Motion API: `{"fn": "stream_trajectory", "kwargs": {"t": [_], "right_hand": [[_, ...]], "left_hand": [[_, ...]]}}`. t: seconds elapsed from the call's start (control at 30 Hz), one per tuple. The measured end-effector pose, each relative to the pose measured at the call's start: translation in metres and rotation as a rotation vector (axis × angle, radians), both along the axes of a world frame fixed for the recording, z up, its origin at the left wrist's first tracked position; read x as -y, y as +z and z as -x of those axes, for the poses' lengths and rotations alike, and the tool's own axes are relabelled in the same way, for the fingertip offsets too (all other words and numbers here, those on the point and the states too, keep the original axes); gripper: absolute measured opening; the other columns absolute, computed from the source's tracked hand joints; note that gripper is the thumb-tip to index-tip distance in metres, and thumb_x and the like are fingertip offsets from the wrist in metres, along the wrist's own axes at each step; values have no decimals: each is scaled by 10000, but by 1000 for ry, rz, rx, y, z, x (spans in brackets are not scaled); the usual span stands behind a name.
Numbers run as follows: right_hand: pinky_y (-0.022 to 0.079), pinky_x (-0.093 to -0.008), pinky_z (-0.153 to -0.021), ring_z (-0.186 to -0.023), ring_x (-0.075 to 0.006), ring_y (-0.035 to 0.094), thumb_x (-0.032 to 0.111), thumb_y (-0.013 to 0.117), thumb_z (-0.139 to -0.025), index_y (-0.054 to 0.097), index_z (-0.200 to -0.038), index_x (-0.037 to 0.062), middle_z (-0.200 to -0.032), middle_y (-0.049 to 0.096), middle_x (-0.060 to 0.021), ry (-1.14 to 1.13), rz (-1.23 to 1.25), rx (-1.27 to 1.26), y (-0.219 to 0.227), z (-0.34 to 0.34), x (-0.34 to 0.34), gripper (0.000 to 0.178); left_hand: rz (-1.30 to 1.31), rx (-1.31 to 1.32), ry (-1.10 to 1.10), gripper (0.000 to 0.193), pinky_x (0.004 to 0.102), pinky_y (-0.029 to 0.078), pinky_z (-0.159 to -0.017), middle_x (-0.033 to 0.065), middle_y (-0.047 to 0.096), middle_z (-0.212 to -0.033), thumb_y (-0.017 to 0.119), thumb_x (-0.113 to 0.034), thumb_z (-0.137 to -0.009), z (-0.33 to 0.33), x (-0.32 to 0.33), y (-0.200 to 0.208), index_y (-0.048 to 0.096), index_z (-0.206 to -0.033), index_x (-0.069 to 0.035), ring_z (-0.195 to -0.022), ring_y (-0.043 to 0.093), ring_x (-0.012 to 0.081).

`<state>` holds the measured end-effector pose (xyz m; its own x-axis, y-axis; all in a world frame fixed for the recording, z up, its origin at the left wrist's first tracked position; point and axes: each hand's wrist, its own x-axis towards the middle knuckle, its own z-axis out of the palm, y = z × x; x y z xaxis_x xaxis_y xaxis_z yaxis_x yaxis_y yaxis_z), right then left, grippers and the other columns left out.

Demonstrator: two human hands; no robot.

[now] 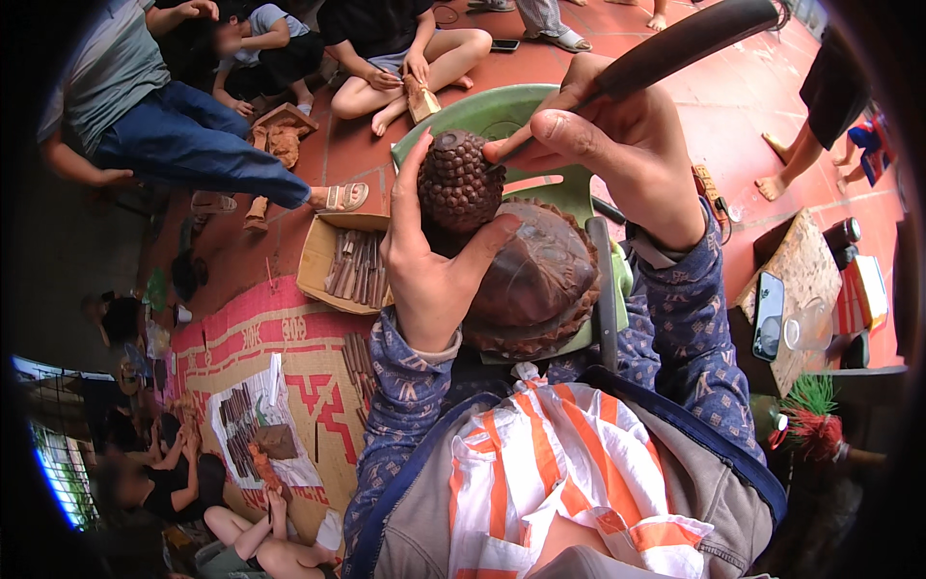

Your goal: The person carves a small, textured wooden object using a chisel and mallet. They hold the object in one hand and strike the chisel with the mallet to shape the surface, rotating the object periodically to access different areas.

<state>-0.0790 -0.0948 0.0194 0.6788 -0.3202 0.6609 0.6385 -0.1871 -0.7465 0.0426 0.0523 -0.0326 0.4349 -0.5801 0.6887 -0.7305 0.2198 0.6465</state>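
A dark brown carved wooden figure (pixel 533 280) rests in front of me, its rounded head (pixel 459 183) covered in rows of small knobs. My left hand (pixel 429 261) is wrapped round the head, fingers along its left side and thumb on its lower right. Between the fingers and thumb of my right hand (pixel 627 145) is a carving tool (pixel 690 48) with a thick dark handle pointing up and right. Its thin end meets the head's right side; the very tip is hard to make out. Under and behind the figure is a green plastic piece (pixel 453 118) with a rounded rim.
A cardboard box (pixel 316 253) of carving tools stands left, beside a red-patterned mat (pixel 241 333) bearing more tools. A dark bar (pixel 605 289) runs along the figure's right. At right, a board (pixel 805 256) holds a phone (pixel 769 314) and a clear cup (pixel 808 326). Several people sit or stand around.
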Motion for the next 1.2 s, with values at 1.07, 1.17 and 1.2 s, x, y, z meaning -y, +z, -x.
{"fn": "stream_trajectory", "kwargs": {"t": [1.07,1.17,1.2], "right_hand": [[597,-321,-696,-807,-246,713,101,649,-898,537,-892,-20,-830,663,-114,41,-39,-209,16,0,12,165],[599,-348,-704,-821,-279,712,89,609,-921,512,-863,-19,-821,658,-136,64,-146,-194,8,14,2,156],[596,-358,-702,-799,-289,710,91,599,-928,506,-857,-28,-798,648,-160,38,-193,-106,0,17,-5,167]], "left_hand": [[-23,-69,-28,835,381,482,-939,210,558,-1263,842,-267,-724,0,-1,-3,402,-1386,-9,-1119,600,303],[62,-85,-49,852,390,443,-988,195,520,-1272,852,-306,-705,1,-3,0,414,-1379,-22,-1161,551,307],[109,-83,-69,855,393,429,-1005,187,509,-1269,855,-322,-698,1,-1,0,421,-1374,-28,-1174,532,310]]}}
